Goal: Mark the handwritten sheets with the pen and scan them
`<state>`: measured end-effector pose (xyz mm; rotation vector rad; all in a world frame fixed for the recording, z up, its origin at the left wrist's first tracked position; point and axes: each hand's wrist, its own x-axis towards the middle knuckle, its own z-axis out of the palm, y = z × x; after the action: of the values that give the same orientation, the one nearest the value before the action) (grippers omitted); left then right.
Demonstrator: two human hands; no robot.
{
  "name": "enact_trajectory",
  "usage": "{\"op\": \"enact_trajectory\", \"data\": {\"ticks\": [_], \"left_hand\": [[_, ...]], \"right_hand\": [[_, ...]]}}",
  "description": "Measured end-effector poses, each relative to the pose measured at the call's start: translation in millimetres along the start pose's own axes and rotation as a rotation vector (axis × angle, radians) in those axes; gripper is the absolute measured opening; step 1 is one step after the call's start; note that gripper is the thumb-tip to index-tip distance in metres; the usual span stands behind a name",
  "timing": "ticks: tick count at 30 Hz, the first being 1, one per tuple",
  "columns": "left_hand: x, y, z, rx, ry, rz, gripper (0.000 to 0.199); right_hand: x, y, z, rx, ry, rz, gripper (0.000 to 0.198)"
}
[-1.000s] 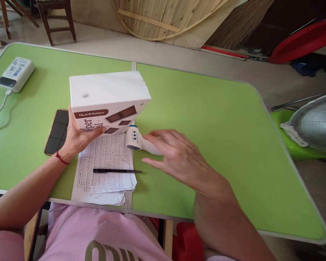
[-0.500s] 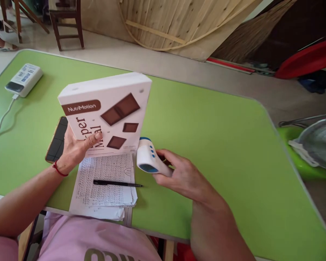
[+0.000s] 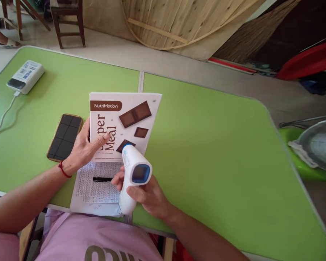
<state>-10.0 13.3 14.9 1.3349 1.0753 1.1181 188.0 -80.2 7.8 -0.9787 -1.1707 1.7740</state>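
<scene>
My left hand (image 3: 83, 149) grips the lower left part of a white box (image 3: 125, 127), its thumb across the front. The box is printed with "NutriMotion" and brown chocolate pieces, and its front faces me. A white and blue infrared thermometer (image 3: 132, 163) is in my right hand (image 3: 149, 194), fingers wrapped round its handle. Its small screen is turned toward me and its nose points at the lower part of the box. Under both lie sheets of handwritten paper (image 3: 84, 195) with a black pen (image 3: 101, 179) on top, partly hidden by my right fingers.
A dark phone (image 3: 64, 137) lies left of the box on the green table (image 3: 220, 156). Farther back left is a white power bank (image 3: 25, 77) with a cable. A wooden chair (image 3: 67, 21) and a person's foot (image 3: 8, 42) are beyond the table.
The box has swung to the right and its front turned more squarely to me. My right hand has brought the thermometer left and turned it upright, in front of the box's lower edge.
</scene>
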Motion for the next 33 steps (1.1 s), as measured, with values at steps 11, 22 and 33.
{"op": "enact_trajectory", "data": {"ticks": [11, 22, 33], "left_hand": [[3.4, -3.7, 0.6, -0.152, -0.076, -0.013, 0.060], [4.0, -0.9, -0.2, -0.108, -0.073, -0.017, 0.061], [4.3, -0.9, -0.8, -0.111, -0.072, -0.033, 0.064]], "right_hand": [[1.2, -5.1, -2.1, 0.015, 0.070, -0.005, 0.041], [4.0, -1.9, -0.2, 0.006, 0.080, 0.026, 0.038], [2.6, 1.8, -1.5, -0.016, 0.086, 0.036, 0.040]]}}
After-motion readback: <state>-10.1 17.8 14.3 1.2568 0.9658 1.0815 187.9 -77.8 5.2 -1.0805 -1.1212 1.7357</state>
